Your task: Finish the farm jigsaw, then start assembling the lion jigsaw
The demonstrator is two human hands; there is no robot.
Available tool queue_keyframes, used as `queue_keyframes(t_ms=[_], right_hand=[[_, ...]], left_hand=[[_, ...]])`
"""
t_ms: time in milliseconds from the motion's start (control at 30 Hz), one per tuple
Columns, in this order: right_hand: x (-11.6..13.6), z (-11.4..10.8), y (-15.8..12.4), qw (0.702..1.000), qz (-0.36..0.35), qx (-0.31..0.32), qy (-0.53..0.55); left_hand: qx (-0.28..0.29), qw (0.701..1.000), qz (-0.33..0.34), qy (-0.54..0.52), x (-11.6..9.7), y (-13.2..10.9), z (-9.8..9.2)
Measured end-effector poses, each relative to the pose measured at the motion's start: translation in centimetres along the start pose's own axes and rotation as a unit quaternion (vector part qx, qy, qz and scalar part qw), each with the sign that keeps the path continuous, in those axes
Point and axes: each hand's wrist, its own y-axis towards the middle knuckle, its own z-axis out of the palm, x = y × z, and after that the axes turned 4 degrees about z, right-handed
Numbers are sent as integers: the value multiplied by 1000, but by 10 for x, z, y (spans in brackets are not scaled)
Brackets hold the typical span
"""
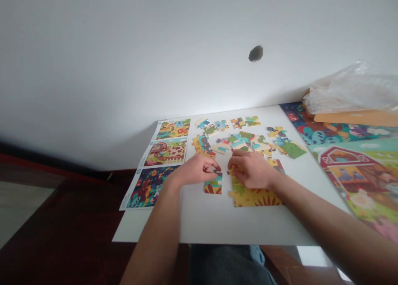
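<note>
My left hand is closed, thumb and forefinger at the upper edge of a small joined strip of jigsaw puzzle pieces in teal, yellow and brown. Just to its right, my right hand bends over a larger joined puzzle section, yellow with green and red leaves. Its curled fingers are at that section's left edge, where the tab of a piece shows by the fingertips. A narrow gap of white table separates the strip from the section. My right hand and forearm hide part of the larger section.
Loose puzzle pieces lie spread and partly overlapping beyond my hands on the white table. A sheet with three printed pictures lies at the left. On the right are a farm picture and a clear plastic bag. A wall stands behind.
</note>
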Motion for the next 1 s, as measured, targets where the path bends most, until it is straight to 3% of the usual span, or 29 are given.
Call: queue_keyframes(t_ms=[100, 333, 700, 1000], right_hand=[[-2, -2, 2, 998, 52, 4, -27], [-5, -3, 5, 993, 106, 3, -46], [-7, 0, 7, 993, 105, -6, -49], [-8, 1, 7, 993, 108, -9, -46]], left_hand=[[-34, 998, 6, 53, 2, 0, 1], [-8, 999, 11, 52, 5, 3, 6], [15, 997, 55, 44, -1, 8, 21], [1, 997, 27, 76, -2, 7, 17]])
